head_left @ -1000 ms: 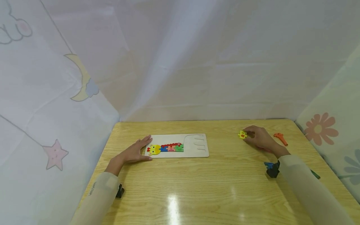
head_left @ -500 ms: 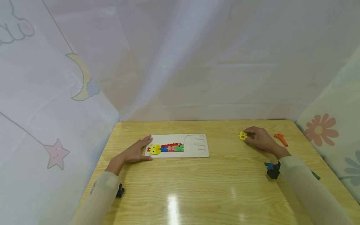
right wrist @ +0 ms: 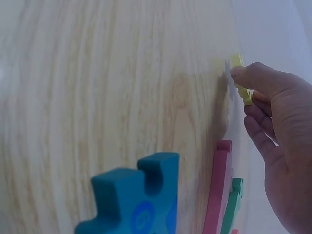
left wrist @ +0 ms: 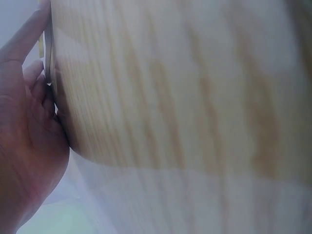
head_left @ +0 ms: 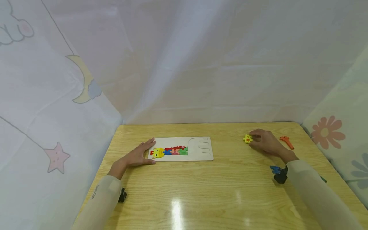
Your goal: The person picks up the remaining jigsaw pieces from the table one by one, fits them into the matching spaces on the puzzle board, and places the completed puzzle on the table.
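A white puzzle board lies on the table with a giraffe partly filled in: a yellow head and blue, pink, red and green neck pieces. My left hand rests at the board's left end, fingers on its far corner and thumb at its near edge; in the left wrist view the hand is beside the board's edge. Far to the right, my right hand pinches a yellow puzzle piece with a red patch. The right wrist view shows the thumb on this piece, close over the table.
An orange piece lies right of my right hand. Nearer me is a blue piece, beside the black wrist camera. A green piece shows past my right sleeve. In the right wrist view, a dark pink piece lies beside a green one.
The yellow piece has tilted slightly in my right hand and sits a touch lower. My left hand and the board have stayed where they were.
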A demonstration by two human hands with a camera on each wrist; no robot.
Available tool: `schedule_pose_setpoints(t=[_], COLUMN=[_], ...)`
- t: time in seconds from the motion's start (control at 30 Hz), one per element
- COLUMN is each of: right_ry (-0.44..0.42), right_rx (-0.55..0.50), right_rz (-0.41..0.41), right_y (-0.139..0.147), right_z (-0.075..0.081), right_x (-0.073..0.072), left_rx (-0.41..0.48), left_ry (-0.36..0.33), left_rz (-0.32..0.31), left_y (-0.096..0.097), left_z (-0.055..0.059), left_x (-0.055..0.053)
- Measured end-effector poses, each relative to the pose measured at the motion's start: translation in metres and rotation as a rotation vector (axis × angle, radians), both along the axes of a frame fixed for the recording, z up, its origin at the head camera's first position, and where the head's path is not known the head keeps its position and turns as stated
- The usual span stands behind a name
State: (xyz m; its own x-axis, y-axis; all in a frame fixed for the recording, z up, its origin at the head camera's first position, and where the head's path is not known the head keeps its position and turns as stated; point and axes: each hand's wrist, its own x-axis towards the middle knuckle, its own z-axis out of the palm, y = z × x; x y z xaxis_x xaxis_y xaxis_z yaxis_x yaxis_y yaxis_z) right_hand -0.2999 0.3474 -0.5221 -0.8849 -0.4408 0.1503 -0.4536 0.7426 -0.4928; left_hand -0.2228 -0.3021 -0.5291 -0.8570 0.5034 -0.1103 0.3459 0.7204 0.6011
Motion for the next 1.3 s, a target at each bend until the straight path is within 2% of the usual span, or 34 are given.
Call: schedule_pose_setpoints(t=[0.33, 0.6, 0.8, 1.0, 1.3], right_ry=[0.001, 0.01, 0.053, 0.102, 0.055], right_rx=[0.017, 0.024, 0.045, 0.027, 0.026], right_rz=[0.017, 0.044, 0.058, 0.089, 0.096], right_y=[-0.002, -0.004, -0.004, -0.012, -0.022], right_z=[0.007, 0.007, 0.003, 0.005, 0.013], right_x=[0.001, 0.005, 0.007, 0.009, 0.015], left_rx=[-0.006, -0.003, -0.012, -0.004, 0.01], left_ry=[0.007, 0.0, 0.0, 0.01, 0.028], left_rz=[-0.005, 0.004, 0.0, 0.0, -0.01], left_y=[0.0, 0.0, 0.0, -0.001, -0.001], left_z=[0.001, -0.002, -0.004, -0.007, -0.009], left_x=[-0.004, -0.002, -0.002, -0.002, -0.003])
